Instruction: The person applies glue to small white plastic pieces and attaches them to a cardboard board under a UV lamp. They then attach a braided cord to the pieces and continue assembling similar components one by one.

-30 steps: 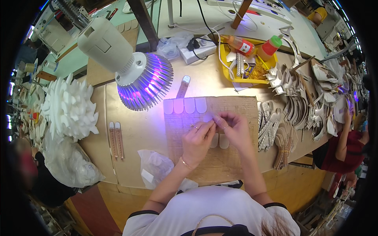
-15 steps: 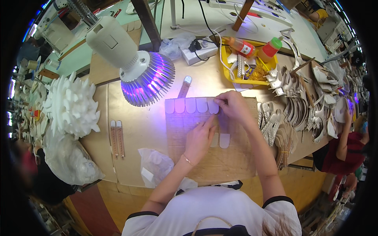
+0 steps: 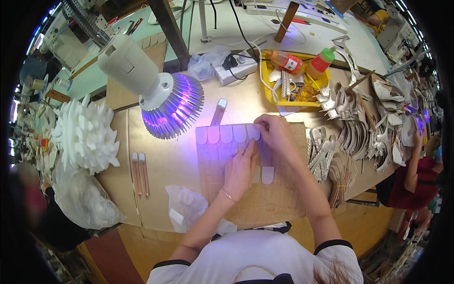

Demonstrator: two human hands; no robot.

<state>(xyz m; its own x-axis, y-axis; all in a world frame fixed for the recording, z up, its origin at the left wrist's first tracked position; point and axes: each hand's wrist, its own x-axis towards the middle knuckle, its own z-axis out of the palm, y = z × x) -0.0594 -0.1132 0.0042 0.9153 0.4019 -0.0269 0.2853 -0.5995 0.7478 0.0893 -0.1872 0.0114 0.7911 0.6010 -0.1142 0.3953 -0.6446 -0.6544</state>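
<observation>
A row of several pale, round-ended strips (image 3: 227, 134) lies along the far edge of a brown cardboard sheet (image 3: 265, 208). At the row's right end, my right hand (image 3: 278, 135) pinches the upper corner of the last pale strip (image 3: 254, 132) between thumb and forefinger. My left hand (image 3: 240, 169) lies over the cardboard with its fingers stretched out, the fingertips at that strip's lower edge. Below my right hand another pale-ended strip (image 3: 268, 175) shows, and one beside it is partly hidden by my left hand.
A lamp glowing purple (image 3: 174, 106) hangs at upper left. Brown pale-tipped strips (image 3: 143, 176) lie left, near a plastic bag (image 3: 184, 206). White foam (image 3: 85, 132) stands far left. A yellow tray (image 3: 295, 102) holds bottles; stacked shoe parts (image 3: 343, 173) crowd the right.
My left fingertips have moved slightly away from me, up to the last strip's lower edge. My right hand keeps its pinch at the corner. The whole view has shifted a little.
</observation>
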